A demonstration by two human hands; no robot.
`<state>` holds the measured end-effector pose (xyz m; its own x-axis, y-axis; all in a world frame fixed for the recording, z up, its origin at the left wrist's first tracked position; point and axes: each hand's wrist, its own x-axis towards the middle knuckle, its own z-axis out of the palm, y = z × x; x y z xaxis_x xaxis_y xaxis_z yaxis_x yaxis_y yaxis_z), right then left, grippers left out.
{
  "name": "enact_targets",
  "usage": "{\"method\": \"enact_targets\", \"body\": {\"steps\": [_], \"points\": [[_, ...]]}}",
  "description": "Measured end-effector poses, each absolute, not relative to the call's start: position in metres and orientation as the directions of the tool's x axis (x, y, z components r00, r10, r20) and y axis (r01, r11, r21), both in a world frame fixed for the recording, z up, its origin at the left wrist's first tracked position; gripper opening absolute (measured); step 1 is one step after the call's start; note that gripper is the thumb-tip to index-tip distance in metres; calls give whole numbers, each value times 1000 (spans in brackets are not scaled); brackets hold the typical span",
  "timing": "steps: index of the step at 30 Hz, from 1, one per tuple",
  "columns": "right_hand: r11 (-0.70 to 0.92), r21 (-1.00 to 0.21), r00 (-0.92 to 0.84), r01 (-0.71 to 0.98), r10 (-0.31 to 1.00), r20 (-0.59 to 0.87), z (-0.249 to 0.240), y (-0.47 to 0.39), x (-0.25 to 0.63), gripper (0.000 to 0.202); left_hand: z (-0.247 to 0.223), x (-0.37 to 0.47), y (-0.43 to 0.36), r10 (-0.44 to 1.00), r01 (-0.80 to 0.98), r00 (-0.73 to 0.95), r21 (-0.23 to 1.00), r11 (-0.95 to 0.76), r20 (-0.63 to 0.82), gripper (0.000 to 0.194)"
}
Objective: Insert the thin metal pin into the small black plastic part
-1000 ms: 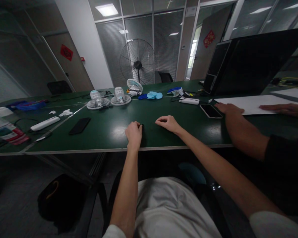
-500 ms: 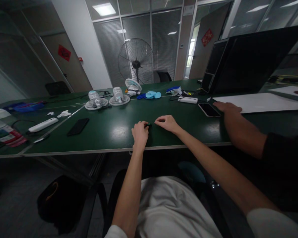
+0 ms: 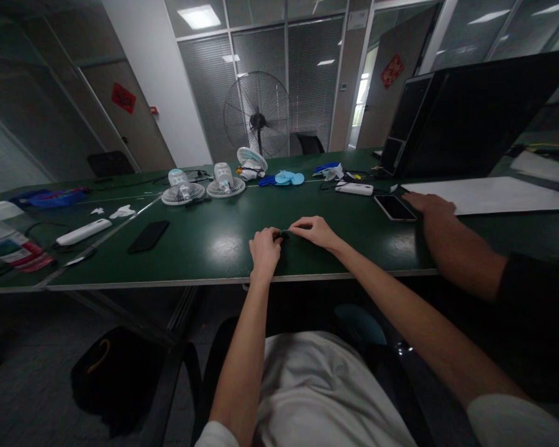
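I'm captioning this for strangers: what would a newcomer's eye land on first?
Probably the bare left hand and right hand, close together over the dark green table, at a tiny dark item too small to identify. Next, perhaps, the large round wire-caged fan beyond the table and the big black flat panel at upper right.

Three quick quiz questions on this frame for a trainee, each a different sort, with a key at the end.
1. True or false: the left hand rests on the dark phone.
2. Of these, which is nearest the co-worker's hand? A) plastic bottle B) pale-edged phone C) floor fan
3. Fill in the number: on the green table there are ____ small white fans.

Key:
1. False; it holds a small dark item close to the right hand.
2. B
3. three
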<state>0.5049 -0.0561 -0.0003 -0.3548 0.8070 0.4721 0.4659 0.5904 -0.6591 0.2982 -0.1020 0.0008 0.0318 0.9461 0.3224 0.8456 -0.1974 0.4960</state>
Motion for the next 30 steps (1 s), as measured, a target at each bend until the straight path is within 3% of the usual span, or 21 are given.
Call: {"method": "enact_targets", "body": {"steps": [9,15,23,27,30], "points": [[570,-700,-340,430,821,459,2,-59,503,19,2,300,-103,946,838,12,513,-187,325,21],[613,-635,-441,469,786,433,3,-62,499,20,3,298,-105,942,821,24,531,-210,335,19],[591,-613,-347,524,806,480,-3,-55,502,18,-4,295,-96,933,800,47,546,-248,356,17],[578,-614,-338,537,815,471,-3,-55,503,18,-8,246,-87,930,765,100,570,-299,354,19],[572,-620,-353,538,820,450,-1,-56,504,18,-8,178,-86,933,798,-33,571,-192,358,21]]}}
